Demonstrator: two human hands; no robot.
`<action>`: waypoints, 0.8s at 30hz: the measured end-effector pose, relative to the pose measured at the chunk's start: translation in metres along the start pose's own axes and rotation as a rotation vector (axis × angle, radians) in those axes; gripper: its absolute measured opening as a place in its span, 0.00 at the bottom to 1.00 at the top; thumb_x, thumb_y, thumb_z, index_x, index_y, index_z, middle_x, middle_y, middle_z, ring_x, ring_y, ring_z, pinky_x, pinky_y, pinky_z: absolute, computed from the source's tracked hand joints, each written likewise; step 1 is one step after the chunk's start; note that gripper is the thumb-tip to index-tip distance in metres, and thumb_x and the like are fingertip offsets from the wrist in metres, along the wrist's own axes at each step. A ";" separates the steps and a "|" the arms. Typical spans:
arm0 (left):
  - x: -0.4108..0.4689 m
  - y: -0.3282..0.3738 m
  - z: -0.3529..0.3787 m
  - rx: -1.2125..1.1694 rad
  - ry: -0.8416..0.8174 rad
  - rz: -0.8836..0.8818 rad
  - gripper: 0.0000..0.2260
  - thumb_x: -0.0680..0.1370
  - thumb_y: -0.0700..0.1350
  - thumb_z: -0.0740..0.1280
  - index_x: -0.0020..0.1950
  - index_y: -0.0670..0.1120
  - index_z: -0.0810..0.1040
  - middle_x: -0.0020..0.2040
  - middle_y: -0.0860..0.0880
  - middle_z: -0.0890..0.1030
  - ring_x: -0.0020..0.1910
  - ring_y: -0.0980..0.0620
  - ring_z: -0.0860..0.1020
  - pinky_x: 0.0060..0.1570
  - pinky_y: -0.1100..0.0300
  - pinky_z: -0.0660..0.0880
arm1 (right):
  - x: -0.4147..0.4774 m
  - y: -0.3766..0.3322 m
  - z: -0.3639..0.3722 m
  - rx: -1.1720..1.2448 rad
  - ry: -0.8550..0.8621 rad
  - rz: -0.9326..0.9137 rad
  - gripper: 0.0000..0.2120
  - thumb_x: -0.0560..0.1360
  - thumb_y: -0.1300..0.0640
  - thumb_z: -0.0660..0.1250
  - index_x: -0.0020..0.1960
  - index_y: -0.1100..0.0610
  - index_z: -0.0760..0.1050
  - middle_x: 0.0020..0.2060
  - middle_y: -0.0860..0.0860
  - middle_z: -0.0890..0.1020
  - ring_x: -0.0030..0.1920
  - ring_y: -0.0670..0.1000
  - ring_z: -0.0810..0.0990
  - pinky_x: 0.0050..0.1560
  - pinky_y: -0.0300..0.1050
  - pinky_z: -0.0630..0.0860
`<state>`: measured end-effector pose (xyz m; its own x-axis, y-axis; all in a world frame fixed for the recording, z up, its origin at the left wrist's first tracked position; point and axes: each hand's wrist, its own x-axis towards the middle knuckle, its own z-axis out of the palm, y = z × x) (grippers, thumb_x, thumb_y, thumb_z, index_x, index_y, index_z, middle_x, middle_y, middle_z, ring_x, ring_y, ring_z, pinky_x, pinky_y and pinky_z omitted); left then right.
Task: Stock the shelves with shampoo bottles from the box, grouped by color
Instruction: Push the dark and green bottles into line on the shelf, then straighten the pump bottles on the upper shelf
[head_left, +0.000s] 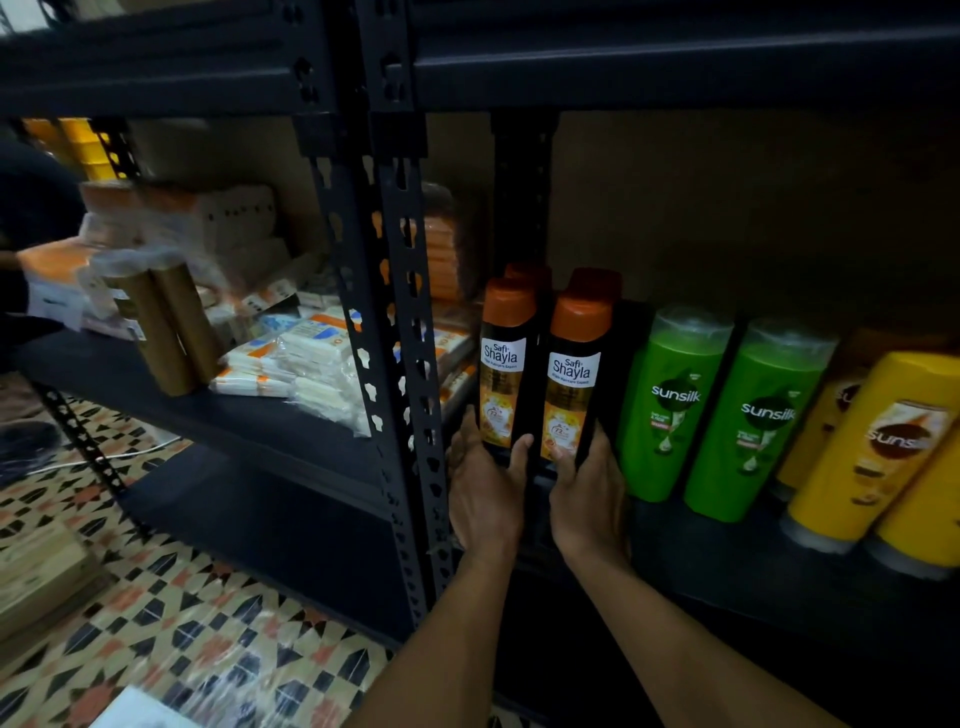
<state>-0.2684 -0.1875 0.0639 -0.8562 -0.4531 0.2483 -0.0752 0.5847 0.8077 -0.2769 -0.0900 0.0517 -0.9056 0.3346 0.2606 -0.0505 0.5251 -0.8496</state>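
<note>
1. Shampoo in black Safi Shayla bottles with orange caps stands at the left end of the black metal shelf (727, 561), just right of the perforated upright (400, 312). Both of the hands I am watching are at the bases of the front pair, by the shelf's front edge.
2. The left hand (485, 488) is on the left front Shayla bottle (503, 379), and the right hand (587, 493) is on the right front Shayla bottle (571, 384). These two bottles stand upright, side by side and close together.
3. I count four Shayla bottles: the front two, plus the rear Shayla bottles (595, 283), of which I see little more than the orange caps.
4. Just to the right I count two green Sunsilk bottles (670, 415). Past them are the yellow Sunsilk bottles (872, 452), at least three; the dark frame edge keeps me from a firm count.
5. The left hand is half closed on its bottle, with the thumb across the lower front of the label and the fingers wrapped round the left side.
6. The right hand grips the same way, with the thumb on the lower front and the fingers round the right side.
7. In the bay to the left I see two gold bottles (166, 322) and a heap of white-and-orange packets (311, 364).
</note>
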 end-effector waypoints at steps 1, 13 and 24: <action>-0.002 -0.001 -0.002 0.005 -0.015 0.020 0.37 0.81 0.60 0.66 0.84 0.47 0.55 0.79 0.44 0.67 0.77 0.45 0.67 0.70 0.50 0.70 | -0.001 0.000 -0.002 -0.020 -0.012 0.000 0.28 0.83 0.49 0.62 0.81 0.52 0.59 0.73 0.55 0.73 0.70 0.59 0.74 0.65 0.53 0.73; -0.056 -0.006 -0.080 0.019 -0.325 0.286 0.26 0.84 0.46 0.65 0.81 0.47 0.62 0.77 0.49 0.70 0.76 0.51 0.68 0.73 0.58 0.67 | -0.064 -0.012 -0.058 -0.049 -0.252 -0.043 0.31 0.83 0.56 0.62 0.83 0.53 0.52 0.78 0.52 0.65 0.77 0.54 0.64 0.75 0.48 0.63; -0.107 0.184 -0.137 -0.180 -0.254 0.631 0.12 0.82 0.45 0.69 0.64 0.53 0.79 0.54 0.58 0.84 0.49 0.61 0.82 0.49 0.57 0.80 | -0.038 -0.102 -0.295 0.024 -0.009 -0.565 0.21 0.76 0.69 0.66 0.65 0.51 0.74 0.52 0.44 0.79 0.53 0.41 0.79 0.54 0.43 0.80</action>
<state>-0.1208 -0.1235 0.2596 -0.8027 0.1200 0.5842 0.5425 0.5539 0.6315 -0.1133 0.0751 0.2639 -0.7384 0.0002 0.6744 -0.5380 0.6029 -0.5892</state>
